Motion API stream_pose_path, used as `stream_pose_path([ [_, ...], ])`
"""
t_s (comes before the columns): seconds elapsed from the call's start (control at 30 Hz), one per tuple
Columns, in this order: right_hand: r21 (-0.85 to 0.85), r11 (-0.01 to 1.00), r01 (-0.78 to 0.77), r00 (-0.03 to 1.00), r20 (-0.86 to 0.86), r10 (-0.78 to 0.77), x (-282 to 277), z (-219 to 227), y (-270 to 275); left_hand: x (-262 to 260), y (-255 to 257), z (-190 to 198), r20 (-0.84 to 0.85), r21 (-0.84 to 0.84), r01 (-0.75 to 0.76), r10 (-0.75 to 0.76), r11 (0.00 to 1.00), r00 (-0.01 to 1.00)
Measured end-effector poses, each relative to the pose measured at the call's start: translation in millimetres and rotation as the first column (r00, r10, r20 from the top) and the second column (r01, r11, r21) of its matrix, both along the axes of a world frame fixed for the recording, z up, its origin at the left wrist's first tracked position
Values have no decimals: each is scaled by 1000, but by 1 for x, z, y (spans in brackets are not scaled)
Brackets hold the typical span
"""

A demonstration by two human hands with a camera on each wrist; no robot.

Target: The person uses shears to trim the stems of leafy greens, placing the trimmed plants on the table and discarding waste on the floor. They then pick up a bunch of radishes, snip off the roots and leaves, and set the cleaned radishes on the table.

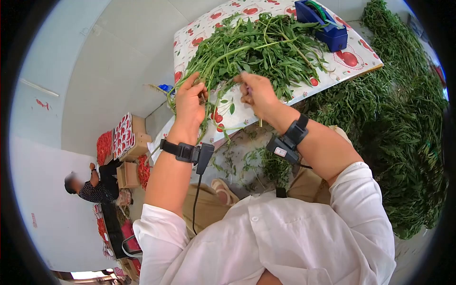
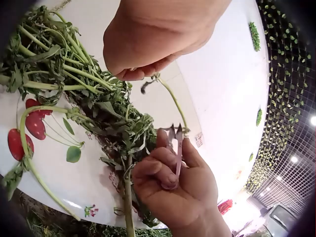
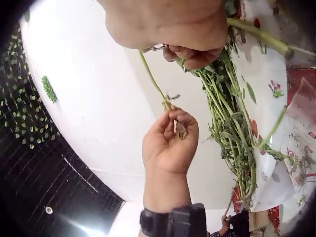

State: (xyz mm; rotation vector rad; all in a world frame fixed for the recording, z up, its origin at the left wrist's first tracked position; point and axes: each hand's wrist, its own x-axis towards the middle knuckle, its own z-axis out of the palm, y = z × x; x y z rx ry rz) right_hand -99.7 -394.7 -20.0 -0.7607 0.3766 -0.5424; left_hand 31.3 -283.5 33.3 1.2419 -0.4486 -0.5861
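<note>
Pale walls (image 1: 123, 47) stand round a table (image 1: 194, 28) with a red fruit cloth. Looking at the head view like a clock, a pile of green plants (image 1: 247, 47) lies on the table near 12 o'clock. A blue tape holder (image 1: 332, 35) sits between 1 and 2. A big leafy heap (image 1: 403, 123) lies on the floor at 3, and another person (image 1: 97, 190) is far off at 8.

The left hand (image 1: 191, 99) pinches one end of a thin green stem (image 2: 174, 98). The right hand (image 1: 261, 92) has its fingers curled round small snips (image 2: 178, 150).

The stem is up in the air between the two hands. In the left wrist view its long way runs from the left fingers down to 5 o'clock. Its other end is right by the tips of the snips, which point to 12. So the right hand is nearer to that end. I cannot tell if the blades touch the stem or are just beside it.
</note>
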Motion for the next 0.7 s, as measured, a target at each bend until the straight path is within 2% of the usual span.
stream_pose_path([
  [0.1,-47,997,-58,993,103,63,6,-5,6,-12,-8,-3,8,0,18,-18,1000,1000],
  [0.23,-78,997,-8,992,129,18,12,-3,-5,-21,-15,-9,43,98,92,-96,991,994],
  [0.33,-73,996,55,984,174,-42,15,-3,-14,-25,-22,-14,69,108,108,-116,988,991],
  [0.47,27,990,137,975,171,-140,16,0,-24,-28,-27,-20,10,96,219,-221,971,975],
  [0.57,109,988,113,963,232,-135,12,4,-30,-36,-30,-22,-52,51,318,-316,947,947],
  [0.7,212,972,106,953,257,-160,9,6,-31,-42,-30,-19,-43,82,387,-384,919,922],
])
